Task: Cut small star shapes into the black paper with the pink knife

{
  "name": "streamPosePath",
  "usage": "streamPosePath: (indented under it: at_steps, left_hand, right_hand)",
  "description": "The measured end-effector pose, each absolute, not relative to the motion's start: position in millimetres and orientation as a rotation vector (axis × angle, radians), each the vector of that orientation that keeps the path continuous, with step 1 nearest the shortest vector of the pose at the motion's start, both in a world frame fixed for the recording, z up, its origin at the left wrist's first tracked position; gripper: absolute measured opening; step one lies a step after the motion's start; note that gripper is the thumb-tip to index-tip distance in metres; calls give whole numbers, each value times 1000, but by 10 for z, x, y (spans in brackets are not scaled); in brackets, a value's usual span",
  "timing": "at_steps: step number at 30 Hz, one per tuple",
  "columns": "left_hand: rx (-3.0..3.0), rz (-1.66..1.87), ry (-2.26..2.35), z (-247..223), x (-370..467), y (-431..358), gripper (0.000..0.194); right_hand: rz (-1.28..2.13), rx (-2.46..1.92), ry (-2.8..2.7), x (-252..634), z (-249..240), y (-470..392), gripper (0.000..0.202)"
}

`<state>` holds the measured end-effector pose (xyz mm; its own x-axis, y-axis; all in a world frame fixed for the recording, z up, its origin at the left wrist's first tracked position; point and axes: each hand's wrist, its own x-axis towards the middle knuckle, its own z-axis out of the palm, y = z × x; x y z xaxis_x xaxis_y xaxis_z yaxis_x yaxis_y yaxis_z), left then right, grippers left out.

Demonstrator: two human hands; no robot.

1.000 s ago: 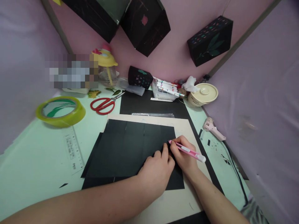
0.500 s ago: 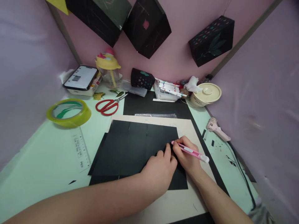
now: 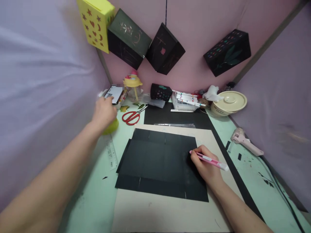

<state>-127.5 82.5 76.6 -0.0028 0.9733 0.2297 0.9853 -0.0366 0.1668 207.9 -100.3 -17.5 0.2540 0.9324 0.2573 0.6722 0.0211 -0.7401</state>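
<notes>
My right hand [image 3: 206, 165] grips a slim pink and white craft knife [image 3: 211, 160], its tip at the right part of the black paper [image 3: 155, 160]. Short slits mark the sheet's top and bottom edges, and another dark layer shows at its left. Beneath lies a large cream board [image 3: 145, 210]. Far left, my left hand [image 3: 104, 113] reaches to a phone [image 3: 116, 93] propped on a white box, a finger at its screen and nothing held. That hand partly hides a roll of yellow-green tape [image 3: 113, 127].
Red-handled scissors [image 3: 131, 118], a clear ruler [image 3: 112, 153] and a yellow-lidded cup [image 3: 133, 85] are at left. Markers [image 3: 187, 98] and a cream lidded bowl [image 3: 230, 102] stand behind. A pink glue gun [image 3: 246, 142] with its cord lies right. Paper lanterns [image 3: 165, 48] hang above.
My left hand has left the black paper and moved up and left to the phone. My right hand still holds the craft knife at the sheet. The view has shifted left and up.
</notes>
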Motion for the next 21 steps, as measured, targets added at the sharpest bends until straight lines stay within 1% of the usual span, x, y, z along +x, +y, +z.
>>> streamPosePath:
  at_steps: [3,6,15,19,21]
  left_hand:
    - [-2030,-455,-2246,645,-1594,974,49]
    - [-2011,-439,-2263,554,-1700,993,49]
    - [-2117,-337,-2183,484,-1668,935,49]
    - [-2083,-333,-2194,493,-1646,928,52]
    - [-2088,-322,-2185,518,-1632,883,50]
  right_hand:
    - [425,-1719,-1477,2088,-188,-1007,19]
    - [426,-1715,-1475,2100,-199,-1009,19]
    - [454,-1730,-1462,2106,-183,-1007,18]
    - [458,-1720,-1465,2099,-178,-1002,18]
    - [460,-1713,-1463,2098,-179,-1000,18]
